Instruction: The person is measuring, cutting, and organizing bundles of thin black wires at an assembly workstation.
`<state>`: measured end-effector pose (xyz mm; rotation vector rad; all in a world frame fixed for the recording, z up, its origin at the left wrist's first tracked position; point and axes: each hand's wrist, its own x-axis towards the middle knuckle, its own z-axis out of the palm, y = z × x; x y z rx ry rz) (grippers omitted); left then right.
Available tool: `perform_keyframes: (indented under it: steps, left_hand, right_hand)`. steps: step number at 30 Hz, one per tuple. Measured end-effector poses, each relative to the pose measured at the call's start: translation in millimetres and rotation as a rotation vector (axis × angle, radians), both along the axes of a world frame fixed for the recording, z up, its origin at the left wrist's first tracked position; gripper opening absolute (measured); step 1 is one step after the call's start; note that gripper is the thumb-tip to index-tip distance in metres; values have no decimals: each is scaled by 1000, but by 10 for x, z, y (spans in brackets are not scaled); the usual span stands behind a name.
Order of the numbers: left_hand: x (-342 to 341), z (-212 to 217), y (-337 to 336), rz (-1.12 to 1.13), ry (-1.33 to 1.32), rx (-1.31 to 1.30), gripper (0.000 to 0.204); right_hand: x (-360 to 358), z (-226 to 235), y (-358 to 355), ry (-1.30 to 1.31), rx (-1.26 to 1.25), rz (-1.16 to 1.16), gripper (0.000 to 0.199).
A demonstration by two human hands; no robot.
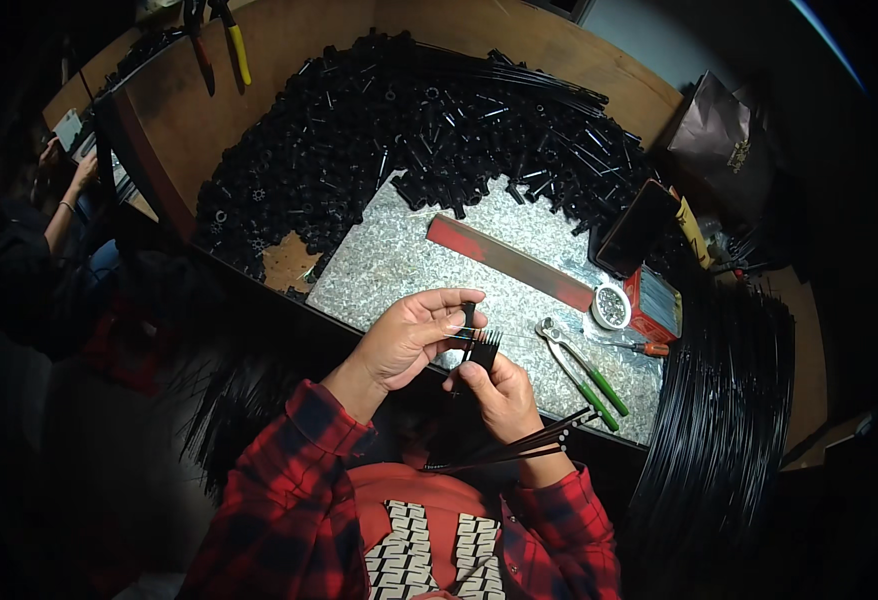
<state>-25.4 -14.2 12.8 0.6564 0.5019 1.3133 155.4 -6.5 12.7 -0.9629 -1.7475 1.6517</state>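
Note:
Over the near edge of the worktop, my left hand (409, 340) pinches a small black plastic piece (468, 318) and a thin wire between thumb and fingers. Just right of it, my right hand (504, 400) is closed on a black comb-like plastic piece (486, 346) with a row of fine teeth. The two pieces meet or overlap; I cannot tell whether they are joined. Several thin black rods (519, 447) with pale ends cross my right wrist, and what supports them is hidden. Pliers with green handles (581, 372) lie right of my right hand.
A big heap of black plastic parts (359, 130) fills the far side. On the speckled worktop (369, 270) lie a red-grey bar (509, 262), a white cup (611, 305) of small metal bits and an orange-handled screwdriver (649, 349). Long black strands (724, 390) hang at the right. Another person sits far left.

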Motion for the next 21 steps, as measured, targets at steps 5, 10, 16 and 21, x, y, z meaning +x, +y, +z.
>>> perform_keyframes:
  steps: [5, 10, 16, 21]
  left_hand:
    - [10, -3, 7, 27, -19, -13, 34]
    - [19, 1, 14, 20, -25, -2, 34]
    - [18, -96, 4, 6, -32, -26, 29]
    - [-15, -150, -46, -15, -40, 15, 27]
  right_hand:
    - [-3, -12, 11, -4, 17, 15, 21]
    - [-14, -10, 15, 10, 0, 0, 21]
    - [-31, -8, -10, 32, 4, -46, 20]
    - [-18, -39, -4, 54, 12, -89, 19]
